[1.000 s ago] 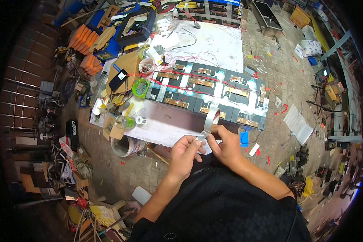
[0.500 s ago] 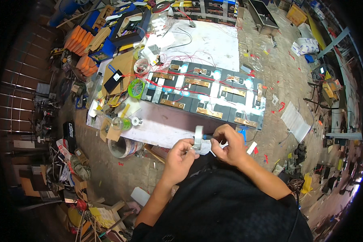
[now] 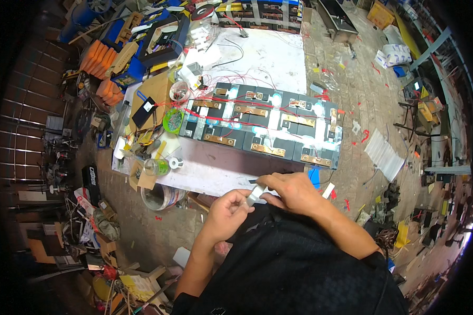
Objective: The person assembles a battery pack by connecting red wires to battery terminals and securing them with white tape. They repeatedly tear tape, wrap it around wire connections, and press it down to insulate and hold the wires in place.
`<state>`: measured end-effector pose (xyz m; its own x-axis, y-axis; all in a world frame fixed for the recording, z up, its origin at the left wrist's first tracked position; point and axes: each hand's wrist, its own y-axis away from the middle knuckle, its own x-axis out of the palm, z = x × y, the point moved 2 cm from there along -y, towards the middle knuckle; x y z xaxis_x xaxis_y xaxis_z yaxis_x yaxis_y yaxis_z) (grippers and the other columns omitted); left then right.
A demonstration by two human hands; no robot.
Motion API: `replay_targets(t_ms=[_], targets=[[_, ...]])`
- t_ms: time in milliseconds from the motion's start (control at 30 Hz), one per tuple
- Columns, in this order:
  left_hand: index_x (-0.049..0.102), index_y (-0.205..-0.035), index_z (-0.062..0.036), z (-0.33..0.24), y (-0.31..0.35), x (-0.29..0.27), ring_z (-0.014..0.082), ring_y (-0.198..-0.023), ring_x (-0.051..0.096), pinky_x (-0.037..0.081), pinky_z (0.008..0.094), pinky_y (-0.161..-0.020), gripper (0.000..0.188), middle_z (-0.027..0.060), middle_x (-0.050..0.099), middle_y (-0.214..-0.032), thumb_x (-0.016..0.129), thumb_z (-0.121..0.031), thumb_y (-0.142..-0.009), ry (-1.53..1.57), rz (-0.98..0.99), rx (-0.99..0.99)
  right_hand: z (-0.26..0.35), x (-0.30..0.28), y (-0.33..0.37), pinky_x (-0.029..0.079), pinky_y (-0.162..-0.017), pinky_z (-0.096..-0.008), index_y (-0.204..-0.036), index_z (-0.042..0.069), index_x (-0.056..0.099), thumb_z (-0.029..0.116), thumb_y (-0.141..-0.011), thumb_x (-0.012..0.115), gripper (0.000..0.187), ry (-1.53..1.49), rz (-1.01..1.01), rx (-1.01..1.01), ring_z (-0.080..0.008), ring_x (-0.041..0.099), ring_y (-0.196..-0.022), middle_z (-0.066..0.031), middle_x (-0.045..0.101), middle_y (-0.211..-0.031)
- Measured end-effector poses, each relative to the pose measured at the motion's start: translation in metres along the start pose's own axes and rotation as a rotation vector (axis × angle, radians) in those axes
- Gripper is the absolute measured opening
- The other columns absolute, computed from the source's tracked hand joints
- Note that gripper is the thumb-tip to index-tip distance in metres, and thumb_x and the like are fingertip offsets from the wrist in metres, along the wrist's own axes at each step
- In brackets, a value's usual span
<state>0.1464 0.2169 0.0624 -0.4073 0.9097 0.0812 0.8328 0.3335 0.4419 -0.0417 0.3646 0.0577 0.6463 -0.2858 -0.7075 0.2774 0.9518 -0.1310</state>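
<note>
A whitish roll (image 3: 255, 195), which looks like tape, is held in front of my body near the table's front edge. My left hand (image 3: 227, 216) pinches its lower left side between thumb and fingers. My right hand (image 3: 293, 192) is closed at the roll's right side, its fingers bent over the top edge. A small dark tip (image 3: 253, 181) shows past the right fingertips; the rest is hidden by the hand. Beyond the hands lies a battery pack (image 3: 263, 123) of black cells with copper bars, red wires and white patches.
On the white table (image 3: 205, 176) left of the pack stand a green bowl of small parts (image 3: 173, 121), a glass jar (image 3: 156, 167) and a small white spool (image 3: 176, 163). A bucket (image 3: 160, 198) is below the table's left front edge. Scraps litter the floor on the right.
My right hand has moved left and over the roll, which has tilted from upright. A blue piece seen earlier by the right fingers is now hidden. The view has shifted slightly.
</note>
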Motion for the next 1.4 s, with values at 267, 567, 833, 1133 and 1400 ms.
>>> replay_targets(t_ms=[267, 567, 833, 1133, 1400], targets=[[0.059, -0.109, 0.0037, 0.017, -0.002, -0.013, 0.0306, -0.135, 0.063, 0.058, 0.0492, -0.113, 0.012, 0.0281, 0.057, -0.152, 0.051, -0.005, -0.111, 0.371, 0.108, 0.145, -0.015, 0.019, 0.005, 0.058, -0.072, -0.0497, -0.122, 0.01, 0.064, 0.022, -0.097, 0.08, 0.031, -0.215, -0.067, 0.085, -0.0417, 0.074, -0.087, -0.0166, 0.075, -0.097], [0.056, -0.107, 0.0048, 0.024, -0.003, -0.02, 0.0459, -0.137, 0.063, 0.056, 0.0595, -0.115, 0.012, 0.0382, 0.054, -0.152, 0.047, -0.004, -0.108, 0.571, 0.048, 0.158, -0.026, 0.035, 0.002, 0.058, -0.072, -0.0487, -0.124, 0.01, 0.063, 0.019, -0.098, 0.08, 0.032, -0.359, -0.084, 0.161, -0.0424, 0.075, -0.086, -0.017, 0.075, -0.094], [0.058, -0.103, 0.0015, 0.021, -0.004, -0.028, 0.0324, -0.134, 0.065, 0.056, 0.0535, -0.116, 0.01, 0.0312, 0.058, -0.15, 0.05, -0.002, -0.107, 0.389, 0.015, 0.077, -0.032, 0.053, 0.007, 0.057, -0.071, -0.0412, -0.127, 0.009, 0.062, 0.017, -0.1, 0.079, 0.033, -0.532, 0.05, 0.335, -0.0344, 0.074, -0.078, -0.0136, 0.074, -0.087], [0.057, -0.098, -0.001, 0.065, -0.014, -0.044, 0.0248, -0.121, 0.071, 0.055, 0.0364, -0.11, 0.009, 0.0253, 0.065, -0.146, 0.052, 0.0, -0.106, 0.25, -0.197, 0.083, -0.104, 0.114, 0.023, 0.062, -0.082, -0.0495, -0.136, 0.008, 0.065, 0.017, -0.094, 0.074, 0.043, 0.076, -0.157, 0.147, -0.0377, 0.078, -0.092, -0.0163, 0.078, -0.105], [0.053, -0.102, -0.0007, 0.074, -0.018, -0.056, 0.0408, -0.137, 0.064, 0.053, 0.0545, -0.12, 0.01, 0.0309, 0.057, -0.154, 0.044, 0.002, -0.105, 0.348, -0.236, 0.084, -0.175, 0.199, 0.06, 0.061, -0.086, -0.053, -0.138, 0.012, 0.066, 0.027, -0.091, 0.076, 0.051, 0.222, 0.256, 0.438, -0.0416, 0.073, -0.103, -0.0188, 0.074, -0.112]])
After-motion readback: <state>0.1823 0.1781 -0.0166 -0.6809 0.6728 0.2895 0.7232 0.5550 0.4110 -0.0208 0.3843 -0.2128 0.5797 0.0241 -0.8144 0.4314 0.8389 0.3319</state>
